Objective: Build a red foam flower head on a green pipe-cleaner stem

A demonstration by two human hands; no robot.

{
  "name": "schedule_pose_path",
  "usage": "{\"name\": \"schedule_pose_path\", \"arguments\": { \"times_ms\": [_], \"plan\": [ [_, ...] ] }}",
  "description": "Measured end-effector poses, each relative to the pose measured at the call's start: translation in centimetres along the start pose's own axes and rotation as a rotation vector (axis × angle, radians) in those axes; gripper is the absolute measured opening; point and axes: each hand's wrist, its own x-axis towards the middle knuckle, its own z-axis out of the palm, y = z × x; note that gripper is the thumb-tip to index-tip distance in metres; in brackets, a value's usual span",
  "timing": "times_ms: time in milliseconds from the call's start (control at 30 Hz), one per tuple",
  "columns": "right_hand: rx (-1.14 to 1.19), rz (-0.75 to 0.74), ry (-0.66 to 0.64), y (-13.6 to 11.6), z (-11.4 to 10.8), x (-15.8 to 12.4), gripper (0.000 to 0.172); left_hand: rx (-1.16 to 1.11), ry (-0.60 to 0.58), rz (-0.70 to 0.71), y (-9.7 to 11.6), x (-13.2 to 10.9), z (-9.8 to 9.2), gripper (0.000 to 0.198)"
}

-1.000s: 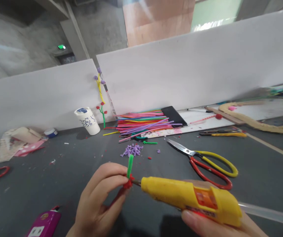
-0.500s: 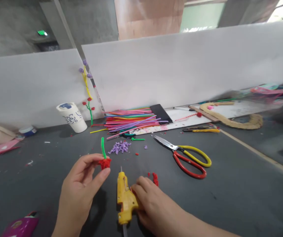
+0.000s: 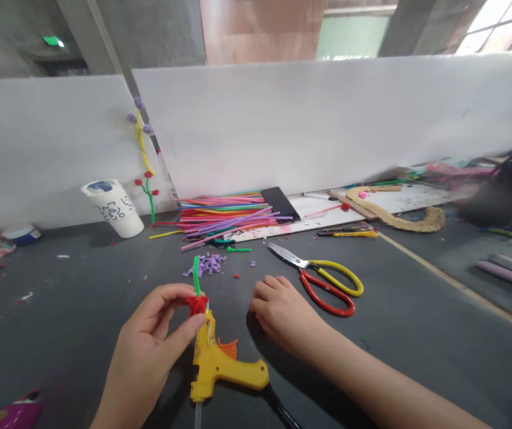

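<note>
Between the thumb and fingers of my left hand is a small red pipe-cleaner flower with a green stem pointing up. Just below it, the yellow hot glue gun lies on the table, its nozzle tip partly behind the flower. My right hand is off the glue gun, low over the table to its right, with fingers curled downward; whatever they pinch is hidden. Beyond my hands is a pile of cut purple pieces. Scissors with red and yellow handles lie right of my right hand.
A bundle of coloured pipe cleaners lies at the back beside a black flat object. A white cup and a pipe-cleaner branch stand left. A utility knife and a curved cardboard piece lie right.
My right hand has let go of the glue gun and moved forward and right, over where small red pieces lay. The flower in my left hand is now closer to the nozzle.
</note>
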Motion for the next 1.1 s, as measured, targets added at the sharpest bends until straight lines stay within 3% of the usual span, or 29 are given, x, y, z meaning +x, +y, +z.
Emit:
{"name": "schedule_pose_path", "arguments": {
  "times_ms": [200,333,567,700,800,1000,1100],
  "plan": [
    [0.119,0.043,0.084,-0.4,0.7,0.4,0.018,0.015,-0.019,0.027,0.3,-0.2,0.3,0.017],
    [0.354,0.117,0.198,-0.6,-0.8,-0.3,0.015,-0.021,-0.085,0.066,0.5,-0.8,0.8,0.023],
    [0.837,0.034,0.326,-1.9,-3.6,-1.9,0.015,0.021,-0.169,0.067,0.8,-1.7,1.5,0.026],
    [0.851,-0.022,0.406,-2.1,-3.8,-2.2,0.024,0.068,-0.257,0.124,0.8,-1.5,1.6,0.026],
    [0.909,0.035,0.401,-2.1,-3.7,-2.3,0.020,0.117,-0.346,0.181,0.6,-1.4,1.5,0.027],
    [1.143,0.103,0.316,-2.7,-3.9,-2.6,0.011,0.181,-0.385,0.233,0.7,-1.8,1.3,0.029],
    [1.093,0.090,0.379,-2.9,-4.1,-2.7,0.011,0.184,-0.410,0.273,0.7,-2.0,1.3,0.030]
  ]
}}
